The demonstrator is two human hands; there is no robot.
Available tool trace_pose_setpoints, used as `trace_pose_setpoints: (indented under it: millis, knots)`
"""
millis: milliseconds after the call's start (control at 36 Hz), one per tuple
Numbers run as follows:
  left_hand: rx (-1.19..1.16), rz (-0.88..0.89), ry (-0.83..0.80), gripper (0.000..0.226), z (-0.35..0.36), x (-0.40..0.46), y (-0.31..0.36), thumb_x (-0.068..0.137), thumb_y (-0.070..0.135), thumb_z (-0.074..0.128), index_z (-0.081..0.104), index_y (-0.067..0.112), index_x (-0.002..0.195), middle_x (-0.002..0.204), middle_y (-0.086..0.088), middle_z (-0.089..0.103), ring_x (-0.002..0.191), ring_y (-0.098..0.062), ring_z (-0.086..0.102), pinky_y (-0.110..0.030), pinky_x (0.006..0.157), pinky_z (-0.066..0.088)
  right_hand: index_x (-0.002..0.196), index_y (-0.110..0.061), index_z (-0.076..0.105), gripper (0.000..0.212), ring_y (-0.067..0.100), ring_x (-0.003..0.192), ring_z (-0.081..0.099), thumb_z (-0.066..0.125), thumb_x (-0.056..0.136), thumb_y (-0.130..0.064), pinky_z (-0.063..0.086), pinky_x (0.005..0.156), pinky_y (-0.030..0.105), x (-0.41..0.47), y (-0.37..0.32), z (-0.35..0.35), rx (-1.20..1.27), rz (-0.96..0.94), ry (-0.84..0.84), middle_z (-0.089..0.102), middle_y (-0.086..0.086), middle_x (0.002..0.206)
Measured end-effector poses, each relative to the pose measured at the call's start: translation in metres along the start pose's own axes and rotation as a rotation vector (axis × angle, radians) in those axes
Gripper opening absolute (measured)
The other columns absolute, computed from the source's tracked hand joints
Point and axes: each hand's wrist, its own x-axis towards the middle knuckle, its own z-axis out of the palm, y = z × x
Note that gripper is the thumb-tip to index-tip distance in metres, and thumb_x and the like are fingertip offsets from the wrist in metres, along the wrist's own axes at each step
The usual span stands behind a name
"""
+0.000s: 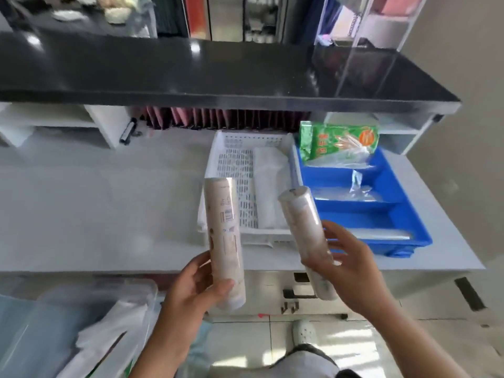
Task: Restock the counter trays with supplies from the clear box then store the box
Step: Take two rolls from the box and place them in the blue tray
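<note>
My left hand [191, 293] grips the lower end of a long plastic-wrapped sleeve of paper cups [225, 230], held nearly upright over the counter's front edge. My right hand [351, 268] holds a second wrapped sleeve of cups [304, 236], tilted to the left. Both sleeves hover in front of the white perforated tray [237, 165], which holds a white wrapped bundle [270, 184]. Beside it on the right stands the blue divided tray [392, 214] with clear plastic bags and a green packet [341, 143]. The clear box [81, 317] sits at lower left, below the counter, with white bags inside.
A white counter [95, 208] stretches left of the trays. A black raised shelf [191, 72] overhangs its back, with pink folders [223, 118] beneath. A clear acrylic stand [362, 50] is on the shelf at right. My shoe [304, 332] is on the tiled floor.
</note>
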Motion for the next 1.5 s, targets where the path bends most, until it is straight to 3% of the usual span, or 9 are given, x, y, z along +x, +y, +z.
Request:
trace_pose_setpoints:
  millis: [194,306,528,694,944,1139,1306,1389,1500]
  knots:
    - [0.02,-0.021,-0.02,0.065,0.094,0.049,0.008,0.065,0.031,0.086,0.065,0.028,0.126,0.125,-0.004,0.069,0.114,-0.022,0.067,-0.022,0.083,0.056,0.114,-0.046,0.061,0.053,-0.001,0.094,0.063,0.084,0.07,-0.031,0.048,0.075,0.022,0.051,0.037,-0.103,-0.05,0.006,0.014,0.067,-0.025,0.104]
    - [0.056,-0.031,-0.002,0.062,0.136,0.074,0.009,0.068,0.029,0.086,0.064,0.032,0.126,0.127,-0.002,0.069,0.115,-0.021,0.066,-0.028,0.082,0.058,0.119,-0.047,0.06,0.056,0.006,0.089,0.064,0.082,0.069,-0.037,0.052,0.075,0.032,0.086,0.062,-0.163,-0.196,-0.009,-0.014,0.068,-0.019,0.102]
    - [0.091,-0.03,0.177,0.054,0.185,0.101,0.017,0.07,0.028,0.078,0.067,0.03,0.123,0.123,0.001,0.071,0.113,-0.018,0.067,-0.04,0.087,0.05,0.134,-0.043,0.051,0.057,0.018,0.115,0.06,0.072,0.082,-0.036,0.049,0.09,0.035,0.163,0.084,-0.192,-0.846,-0.257,-0.482,0.063,-0.015,0.127]
    - [0.104,-0.035,0.263,0.052,0.193,0.103,0.019,0.072,0.024,0.076,0.067,0.026,0.124,0.122,-0.001,0.071,0.113,-0.019,0.067,-0.043,0.09,0.05,0.138,-0.04,0.047,0.048,0.023,0.118,0.059,0.057,0.092,-0.03,0.05,0.092,0.038,0.191,0.111,-0.161,-0.965,-0.282,-0.663,0.062,-0.006,0.132]
    - [0.185,-0.041,0.182,0.061,0.176,0.112,0.025,0.07,0.034,0.083,0.064,0.031,0.128,0.127,0.001,0.069,0.116,-0.019,0.066,-0.044,0.09,0.05,0.13,-0.043,0.055,0.057,0.02,0.108,0.059,0.049,0.087,-0.007,0.049,0.081,0.032,0.175,0.14,-0.156,-1.019,-0.26,-0.484,0.065,-0.013,0.122]
    - [0.348,0.01,-0.094,0.06,0.175,0.151,0.043,0.069,0.024,0.085,0.066,0.039,0.124,0.124,0.006,0.071,0.114,-0.014,0.066,-0.019,0.081,0.055,0.12,-0.035,0.067,0.028,0.017,0.11,0.061,0.055,0.094,-0.033,0.049,0.088,0.031,0.142,0.128,-0.174,-0.75,-0.031,-0.296,0.068,-0.012,0.12]
    - [0.853,-0.02,-0.311,0.061,0.205,0.18,0.047,0.059,0.043,0.081,0.057,0.069,0.108,0.104,0.028,0.07,0.099,-0.002,0.069,-0.031,0.081,0.058,0.118,-0.039,0.066,0.031,0.016,0.079,0.063,0.066,0.088,-0.032,0.041,0.07,0.012,0.108,0.124,-0.21,-0.295,0.207,0.169,0.065,-0.025,0.113]
    - [1.297,0.133,-0.416,0.061,0.231,0.186,0.043,0.063,0.053,0.066,0.04,0.07,0.116,0.092,0.033,0.066,0.085,-0.002,0.066,-0.018,0.07,0.05,0.12,-0.043,0.064,0.032,0.006,0.09,0.065,0.065,0.088,-0.037,0.045,0.085,0.019,0.087,0.126,-0.214,-0.139,0.278,0.301,0.064,-0.025,0.119]
    - [1.527,0.336,-0.555,0.064,0.263,0.192,0.019,0.082,0.039,0.061,0.038,0.05,0.14,0.134,0.021,0.057,0.116,-0.011,0.058,-0.028,0.084,0.046,0.124,-0.046,0.059,0.037,-0.015,0.092,0.058,0.062,0.087,-0.043,0.044,0.08,0.014,0.058,0.127,-0.2,-0.179,0.311,0.339,0.059,-0.029,0.126]
